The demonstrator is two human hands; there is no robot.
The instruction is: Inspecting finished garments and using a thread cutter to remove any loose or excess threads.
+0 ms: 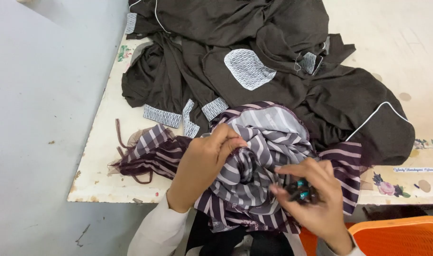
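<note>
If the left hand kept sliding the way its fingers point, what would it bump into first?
Probably the right hand. The left hand points rightward across the bunched purple-and-white striped fabric it already grips, toward the right hand holding a small dark tool with teal tips; depth is unclear.

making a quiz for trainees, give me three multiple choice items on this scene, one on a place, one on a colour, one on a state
1. Where is the orange crate?
A. at the lower right, below the table edge
B. on top of the dark garments
C. at the far left on the floor

2. What colours is the cloth in the hands?
A. plain yellow
B. purple and grey stripes
C. red checks

3. How is the left hand on the cloth?
A. flat and open beside it
B. lifted clear of it
C. pinching a bunched fold

Answers: 1 A, the crate shows under the table edge by the right hand. 2 B, stripes run all over it. 3 C, fingertips close on gathered fabric.
</note>
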